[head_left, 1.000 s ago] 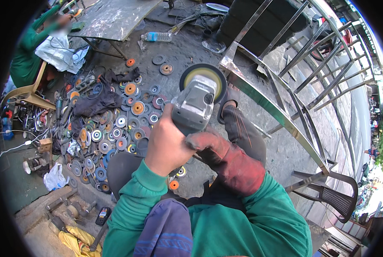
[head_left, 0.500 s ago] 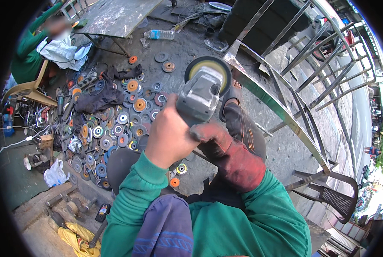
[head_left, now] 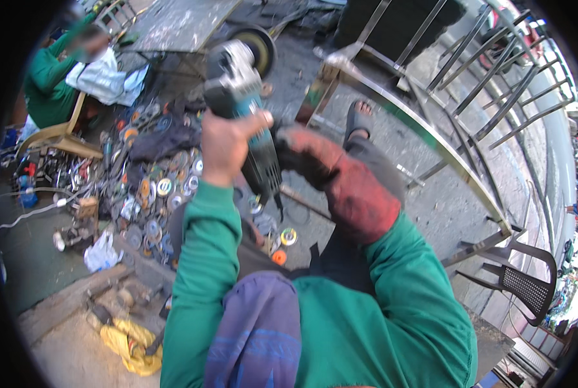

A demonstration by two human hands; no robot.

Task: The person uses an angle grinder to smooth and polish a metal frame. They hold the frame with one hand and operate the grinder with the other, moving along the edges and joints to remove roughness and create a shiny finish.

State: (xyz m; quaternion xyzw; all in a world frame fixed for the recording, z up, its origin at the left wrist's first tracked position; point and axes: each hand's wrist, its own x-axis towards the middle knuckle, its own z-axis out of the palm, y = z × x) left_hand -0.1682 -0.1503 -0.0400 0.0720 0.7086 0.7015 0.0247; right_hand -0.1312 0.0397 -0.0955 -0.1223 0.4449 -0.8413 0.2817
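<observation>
A teal and black angle grinder (head_left: 253, 145) is held up in front of me, its disc end pointing away and its cord end toward me. My bare left hand (head_left: 224, 145) is closed round its body, thumb across the top. The round disc (head_left: 261, 52) is at its far end, clear of the metal. My right hand (head_left: 337, 178), in a red and black work glove, is right beside the grinder body; its fingers are blurred, so I cannot tell whether they touch it. To the right, a shiny metal frame (head_left: 418, 132) leans across the ground, near my sandalled foot (head_left: 360, 119).
Many used discs (head_left: 166, 187) cover the ground at left, with a dark cloth (head_left: 163, 142) among them. A person in green (head_left: 50, 77) sits beyond, near a table (head_left: 179, 26). A plastic chair (head_left: 525, 284) stands at right; a yellow bag (head_left: 130, 346) lies lower left.
The grinder has moved left and away from the metal frame, and turned to show its side. Sparks seen earlier are gone. My gloved right hand has shifted up along with it.
</observation>
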